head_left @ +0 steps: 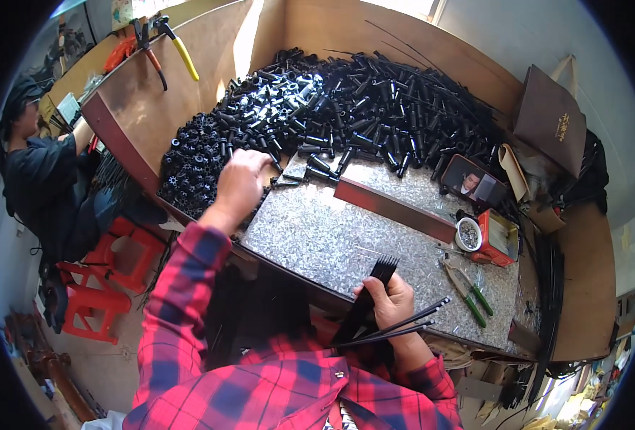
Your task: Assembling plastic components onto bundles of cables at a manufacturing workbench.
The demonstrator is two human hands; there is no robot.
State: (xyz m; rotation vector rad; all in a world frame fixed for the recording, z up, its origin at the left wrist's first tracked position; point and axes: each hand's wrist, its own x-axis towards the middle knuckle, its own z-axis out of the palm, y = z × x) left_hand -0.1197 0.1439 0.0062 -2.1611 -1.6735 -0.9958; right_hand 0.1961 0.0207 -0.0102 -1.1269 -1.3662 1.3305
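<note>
My right hand is closed around a bundle of thin black rods at the front edge of the stone-topped bench. The rods' upper ends fan out side by side, and a few more dark rods with pale tips stick out below that hand. My left hand is at the left side of the pile, its fingers curled down among small black notched plastic pieces. Whatever its fingertips grip is hidden. Just right of them lie black tubular plastic parts.
A reddish metal bar crosses the bench. To its right are a phone, a white cup of small metal bits, a red box and green-handled pliers. Wooden boards wall the pile. A person sits left, beside red stools.
</note>
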